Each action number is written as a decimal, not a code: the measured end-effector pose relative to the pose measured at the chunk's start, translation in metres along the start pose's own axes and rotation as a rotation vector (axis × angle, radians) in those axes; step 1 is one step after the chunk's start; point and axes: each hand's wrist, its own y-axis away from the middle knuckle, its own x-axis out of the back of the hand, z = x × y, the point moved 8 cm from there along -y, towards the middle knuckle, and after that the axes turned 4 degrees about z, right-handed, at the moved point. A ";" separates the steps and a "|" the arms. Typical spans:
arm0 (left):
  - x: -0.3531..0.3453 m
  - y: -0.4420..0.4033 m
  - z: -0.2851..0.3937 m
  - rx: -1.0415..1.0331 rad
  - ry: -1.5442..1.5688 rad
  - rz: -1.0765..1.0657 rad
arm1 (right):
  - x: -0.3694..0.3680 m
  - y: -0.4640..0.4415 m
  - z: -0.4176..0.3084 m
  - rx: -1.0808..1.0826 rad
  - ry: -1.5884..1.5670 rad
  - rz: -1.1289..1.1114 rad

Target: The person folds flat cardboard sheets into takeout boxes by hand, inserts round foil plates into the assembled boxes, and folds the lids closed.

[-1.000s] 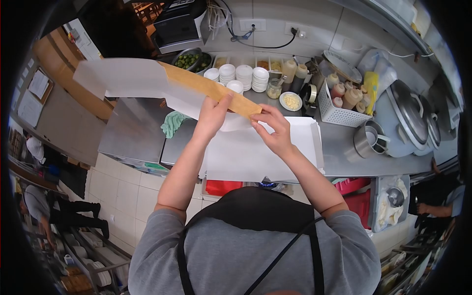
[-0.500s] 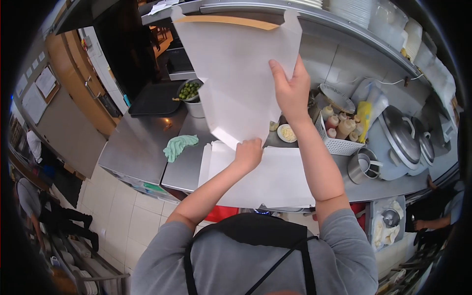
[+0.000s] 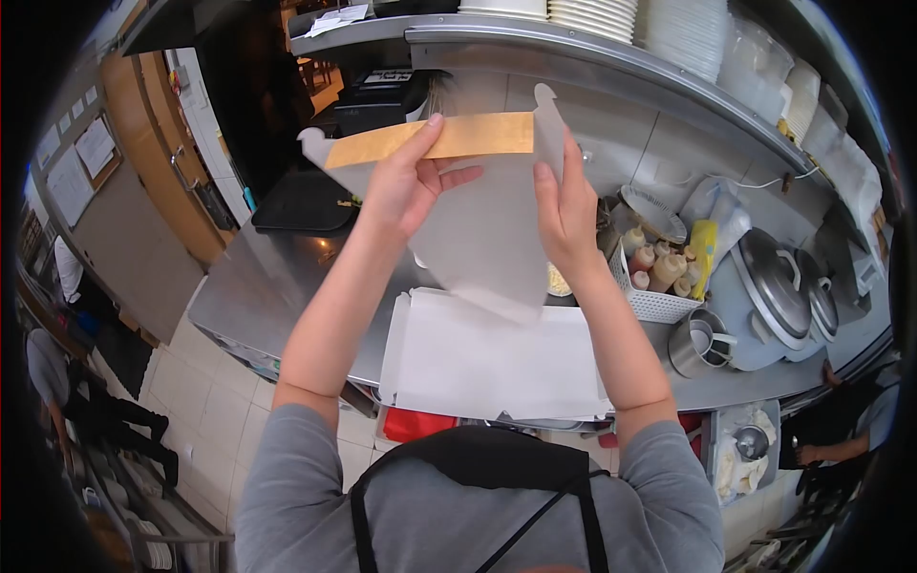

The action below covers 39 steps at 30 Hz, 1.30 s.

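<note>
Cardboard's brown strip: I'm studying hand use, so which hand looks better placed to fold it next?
Probably the left hand: its thumb lies over the brown strip; the right hand holds the cardboard's side.

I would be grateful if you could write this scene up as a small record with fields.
Setting: metal counter below a shelf
Left hand: holds the upright white card, thumb on its brown strip
Right hand: grips the same card's right side
Below: flat white card on the counter; whether the two join is unclear
Right side: white basket of squeeze bottles, metal pot
Others nearby: person far left, second person far right
</note>
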 end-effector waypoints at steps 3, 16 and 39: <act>-0.009 0.011 0.000 -0.116 -0.036 0.081 | 0.003 -0.003 -0.020 0.112 -0.077 -0.057; -0.003 0.024 -0.009 -0.141 -0.307 0.038 | 0.022 0.023 0.009 0.083 -0.030 -0.255; 0.003 0.028 -0.041 -0.094 -0.282 0.001 | 0.021 0.045 0.021 0.054 -0.136 -0.257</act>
